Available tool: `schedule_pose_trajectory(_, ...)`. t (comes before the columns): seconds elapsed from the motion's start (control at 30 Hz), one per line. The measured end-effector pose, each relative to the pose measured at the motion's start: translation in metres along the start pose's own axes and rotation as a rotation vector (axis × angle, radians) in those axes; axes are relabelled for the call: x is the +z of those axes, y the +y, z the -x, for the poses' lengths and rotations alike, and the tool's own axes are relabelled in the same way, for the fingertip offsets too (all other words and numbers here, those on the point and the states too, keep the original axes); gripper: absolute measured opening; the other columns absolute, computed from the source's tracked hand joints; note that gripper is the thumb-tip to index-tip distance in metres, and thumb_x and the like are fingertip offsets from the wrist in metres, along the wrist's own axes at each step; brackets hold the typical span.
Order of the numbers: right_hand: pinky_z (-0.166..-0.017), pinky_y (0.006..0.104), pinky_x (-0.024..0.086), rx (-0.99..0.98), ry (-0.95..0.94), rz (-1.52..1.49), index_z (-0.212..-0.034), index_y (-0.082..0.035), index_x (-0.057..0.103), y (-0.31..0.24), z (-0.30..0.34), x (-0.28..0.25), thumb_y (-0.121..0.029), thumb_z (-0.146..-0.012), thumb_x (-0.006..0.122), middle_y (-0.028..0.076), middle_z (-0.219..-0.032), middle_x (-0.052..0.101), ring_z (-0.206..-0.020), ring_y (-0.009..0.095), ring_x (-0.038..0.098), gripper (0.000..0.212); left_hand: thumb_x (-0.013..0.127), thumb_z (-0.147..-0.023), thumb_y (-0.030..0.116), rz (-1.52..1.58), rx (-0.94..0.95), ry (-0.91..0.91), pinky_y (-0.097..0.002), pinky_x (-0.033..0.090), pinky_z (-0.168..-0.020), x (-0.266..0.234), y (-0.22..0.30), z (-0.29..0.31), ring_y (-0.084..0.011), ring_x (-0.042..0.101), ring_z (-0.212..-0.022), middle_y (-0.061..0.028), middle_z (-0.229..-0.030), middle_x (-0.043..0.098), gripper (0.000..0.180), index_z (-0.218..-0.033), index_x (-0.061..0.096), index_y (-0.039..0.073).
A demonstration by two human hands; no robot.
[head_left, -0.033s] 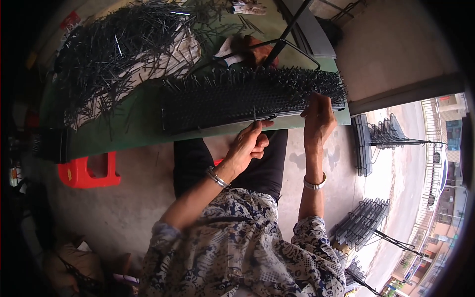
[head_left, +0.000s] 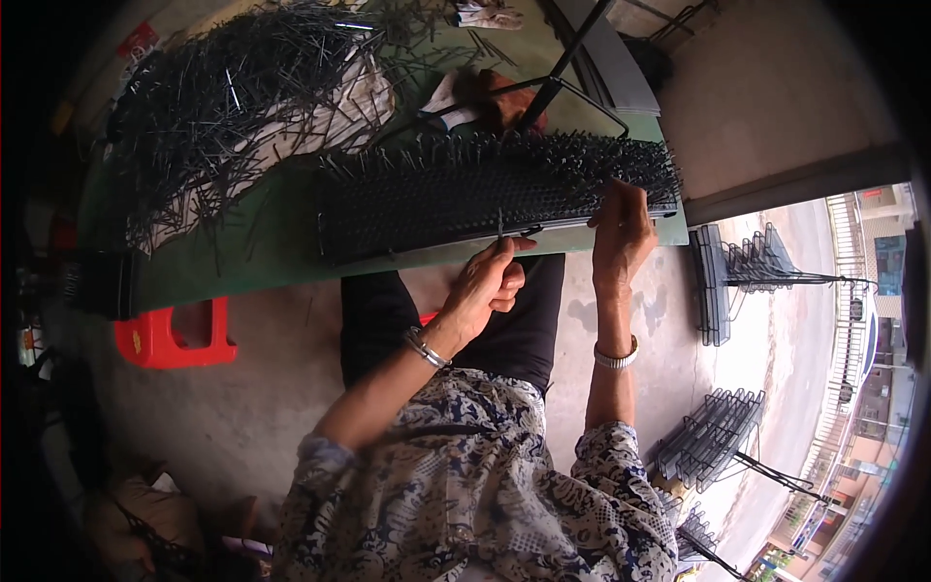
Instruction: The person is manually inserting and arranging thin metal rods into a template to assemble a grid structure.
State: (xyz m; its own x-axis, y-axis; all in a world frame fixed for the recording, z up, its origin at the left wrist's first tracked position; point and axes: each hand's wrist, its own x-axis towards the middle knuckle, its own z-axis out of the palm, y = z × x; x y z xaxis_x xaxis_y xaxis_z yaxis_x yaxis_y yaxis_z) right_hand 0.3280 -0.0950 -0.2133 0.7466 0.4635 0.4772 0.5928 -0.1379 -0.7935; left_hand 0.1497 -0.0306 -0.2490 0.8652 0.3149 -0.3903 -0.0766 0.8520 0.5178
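A long black perforated panel (head_left: 417, 213) lies along the near edge of the green table (head_left: 242, 262). Many thin black pins (head_left: 621, 160) stand up from its far side, densest at the right. My left hand (head_left: 480, 291) is closed at the panel's near edge, with a slim dark strip (head_left: 500, 223) sticking up from between thumb and finger. My right hand (head_left: 626, 242) is bent down in a pinch over the panel's right part. What its fingertips hold, if anything, is hidden behind the hand.
A heap of thin black strips (head_left: 223, 97) lies on pale cloth (head_left: 364, 97) at the far left. Behind the panel stand a black metal frame (head_left: 545, 95) and a white-and-brown glove-like cloth (head_left: 446, 100). A red stool (head_left: 175, 335) is lower left; wire racks (head_left: 718, 432) stand right.
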Motion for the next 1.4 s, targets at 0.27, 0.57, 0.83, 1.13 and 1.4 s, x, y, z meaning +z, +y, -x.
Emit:
schedule_pose_trajectory(0.27,-0.052,0.0268,0.046,-0.165,0.003,0.206,-0.099,-0.002,0.065,0.023,0.001,0.018,-0.005,-0.094,0.056,0.006,-0.073,0.062,-0.058,0.012,0.06,0.01,0.041,-0.104,0.041,-0.05,-0.051,-0.007,-0.0183,0.022,-0.046,0.008,-0.005,0.008,-0.0021,0.027,-0.051,0.0044,-0.066,0.039,0.036,-0.093,0.054,0.008)
schedule_pose_trajectory(0.57,-0.064,0.0353,0.049,-0.18,-0.113,0.497,-0.101,-0.012,0.07,-0.006,0.005,0.017,-0.013,-0.09,0.065,0.009,-0.095,0.059,-0.079,0.024,0.062,0.013,0.039,-0.104,0.044,-0.124,-0.067,-0.096,-0.0197,0.018,-0.044,0.015,-0.002,0.012,-0.0014,0.022,-0.049,0.0078,-0.061,0.031,0.042,-0.103,0.056,0.006)
schedule_pose_trajectory(0.83,-0.054,0.0212,0.04,0.378,-0.642,-0.224,-0.098,0.001,0.062,-0.019,0.027,-0.022,-0.005,-0.09,0.06,0.001,-0.073,0.06,-0.057,0.006,0.05,0.01,0.042,-0.103,0.044,-0.224,-0.13,-0.107,-0.0209,0.015,-0.043,0.019,-0.013,0.013,-0.0019,0.02,-0.048,0.0079,-0.06,0.033,0.04,-0.1,0.058,0.008)
schedule_pose_trajectory(1.13,-0.05,0.0246,0.044,0.047,0.026,0.056,-0.096,-0.004,0.059,-0.023,0.009,-0.017,-0.01,-0.094,0.058,0.004,-0.076,0.066,-0.054,0.008,0.055,0.006,0.046,-0.102,0.04,-0.18,0.007,0.014,-0.0191,0.023,-0.047,0.012,-0.023,0.008,-0.0024,0.031,-0.056,0.0051,-0.066,0.041,0.039,-0.103,0.061,0.004)
schedule_pose_trajectory(1.4,-0.056,0.0305,0.046,-0.196,0.014,0.287,-0.092,-0.005,0.058,0.011,-0.006,0.002,-0.007,-0.092,0.058,0.009,-0.072,0.061,-0.057,0.014,0.054,0.002,0.04,-0.105,0.04,-0.211,0.002,-0.021,-0.0191,0.02,-0.045,0.018,-0.019,0.009,-0.0026,0.025,-0.052,0.0063,-0.063,0.037,0.04,-0.108,0.06,0.006)
